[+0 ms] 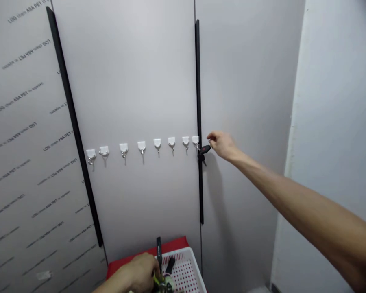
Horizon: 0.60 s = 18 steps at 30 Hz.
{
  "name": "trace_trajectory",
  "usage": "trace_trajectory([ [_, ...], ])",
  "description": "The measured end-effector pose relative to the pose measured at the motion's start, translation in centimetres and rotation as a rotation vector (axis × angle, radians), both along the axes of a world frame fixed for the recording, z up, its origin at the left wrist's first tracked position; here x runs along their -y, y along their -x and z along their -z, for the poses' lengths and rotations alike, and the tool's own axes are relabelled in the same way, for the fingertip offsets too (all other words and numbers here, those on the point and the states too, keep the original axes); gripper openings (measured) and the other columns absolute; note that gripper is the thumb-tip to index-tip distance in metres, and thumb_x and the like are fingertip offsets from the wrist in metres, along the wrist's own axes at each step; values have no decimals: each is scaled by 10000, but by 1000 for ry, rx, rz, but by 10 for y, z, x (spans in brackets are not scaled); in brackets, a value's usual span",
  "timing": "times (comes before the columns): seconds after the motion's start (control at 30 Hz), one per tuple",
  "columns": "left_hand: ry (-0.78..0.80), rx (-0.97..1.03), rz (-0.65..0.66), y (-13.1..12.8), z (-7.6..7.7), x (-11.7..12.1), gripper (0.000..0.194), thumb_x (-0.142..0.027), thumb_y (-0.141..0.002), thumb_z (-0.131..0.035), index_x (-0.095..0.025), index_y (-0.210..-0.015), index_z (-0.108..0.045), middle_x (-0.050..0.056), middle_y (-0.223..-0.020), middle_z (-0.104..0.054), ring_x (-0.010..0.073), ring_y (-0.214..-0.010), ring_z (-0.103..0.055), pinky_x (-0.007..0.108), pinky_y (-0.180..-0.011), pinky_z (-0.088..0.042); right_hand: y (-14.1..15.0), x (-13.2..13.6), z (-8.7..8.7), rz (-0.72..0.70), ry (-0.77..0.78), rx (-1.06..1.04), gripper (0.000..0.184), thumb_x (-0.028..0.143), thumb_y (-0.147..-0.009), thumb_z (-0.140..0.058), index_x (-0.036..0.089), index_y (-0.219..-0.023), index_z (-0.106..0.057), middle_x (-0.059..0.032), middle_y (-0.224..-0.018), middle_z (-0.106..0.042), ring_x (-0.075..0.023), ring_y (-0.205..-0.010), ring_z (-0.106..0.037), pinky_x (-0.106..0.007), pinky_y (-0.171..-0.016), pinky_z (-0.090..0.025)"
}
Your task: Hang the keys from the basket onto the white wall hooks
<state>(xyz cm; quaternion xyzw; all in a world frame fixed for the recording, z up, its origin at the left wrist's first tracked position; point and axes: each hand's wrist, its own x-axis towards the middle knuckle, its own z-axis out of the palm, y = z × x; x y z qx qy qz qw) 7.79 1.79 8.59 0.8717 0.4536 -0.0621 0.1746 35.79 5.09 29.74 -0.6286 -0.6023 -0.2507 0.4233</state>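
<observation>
My right hand (222, 144) is beside a black car key (205, 149) hanging from the rightmost white hook (195, 140). Its thumb and forefinger are slightly parted, right by the key's edge, with nothing visible between them. A smaller dark piece and a metal key hang below the fob, in front of a long black handle strip (198, 89). Low in the view, my left hand (142, 270) reaches into a white perforated basket (192, 266), fingers curled down among keys and keychains (164, 280). What those fingers grip is hidden. A black strap (159, 252) stands up beside them.
Several white hooks (141, 145) with metal loops run in a row across the grey cabinet door (134, 81). Another black strip (73, 122) lies along the left. The basket stands on a red surface (175, 244). A pale wall (335, 122) is at right.
</observation>
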Motion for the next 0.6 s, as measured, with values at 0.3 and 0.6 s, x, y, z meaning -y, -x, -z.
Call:
trace_trajectory([
  [0.3,-80,1066,-94,-125,-127,-54,386,-101,-588,-406,-94,-971,-454,112,-1016,-484,135,-876,-458,224,-757,-340,7,-2,43,-382,98,-777,179,96,-634,-391,100,-771,-504,-10,-597,-523,-28,-393,-453,-147,-386,-372],
  [0.6,294,1453,-149,-173,-191,-66,371,-30,-626,-356,-109,-984,-414,60,-766,-544,39,-511,-484,153,-486,-363,13,-1,50,-476,253,-564,260,320,-647,-408,158,-843,-462,-6,-643,-539,-60,-395,-466,-178,-367,-359],
])
